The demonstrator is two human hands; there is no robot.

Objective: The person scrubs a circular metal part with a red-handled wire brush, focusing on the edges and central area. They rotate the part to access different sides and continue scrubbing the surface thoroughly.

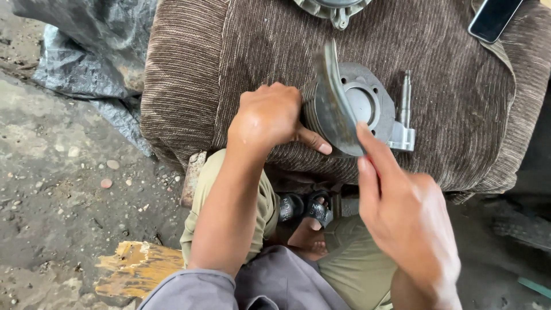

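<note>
A grey finned engine cylinder [367,103] lies on a brown ribbed cushion [229,63], bore facing up, a metal stud sticking out on its right. My left hand [270,117] grips the cylinder's left side, thumb stretched under it. My right hand [402,212] holds a curved, worn metal blade [333,97] by a red handle mostly hidden in the fingers. The blade lies across the cylinder's top face.
A dark phone [495,17] rests on the cushion's far right corner. Another grey metal engine part [333,8] pokes in at the top edge. Grey plastic sheeting [86,51] lies left on dirty ground. A splintered wood piece [138,267] sits by my knee.
</note>
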